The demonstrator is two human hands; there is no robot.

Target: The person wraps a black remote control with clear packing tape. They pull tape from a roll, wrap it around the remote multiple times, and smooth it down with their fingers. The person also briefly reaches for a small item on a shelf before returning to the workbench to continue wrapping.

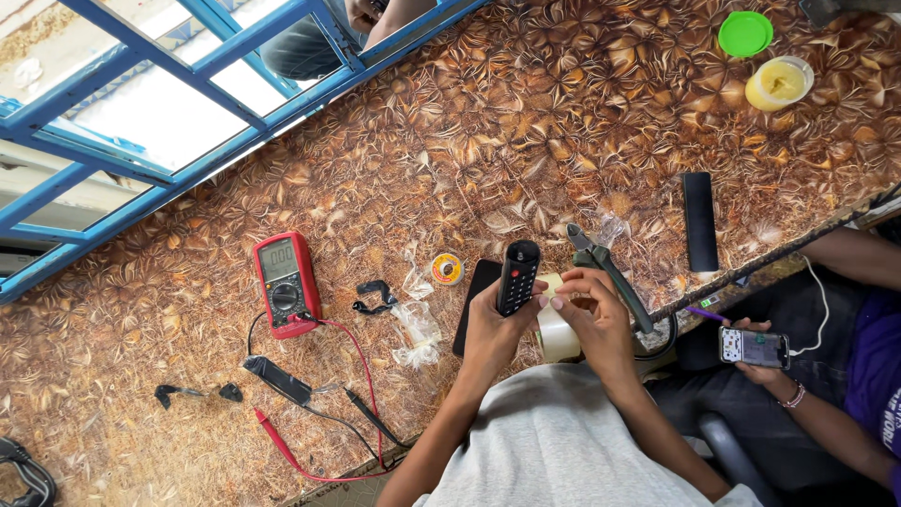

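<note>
I see the black remote control (518, 276) held upright above the tabletop (582, 122), left hand (490, 329) in a clenched grip around its lower half. My right hand (591, 314) grasps a roll of clear tape (557, 330) just right of the remote, fingertips touching the remote's side. Pliers (610, 277) lie right of the remote. A red multimeter (284, 284) sits well left of it, a second black remote (699, 222) farther right.

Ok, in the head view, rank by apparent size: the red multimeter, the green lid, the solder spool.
1. red multimeter
2. green lid
3. solder spool
All lie on the same table, so nearness hardly skews this.
</note>
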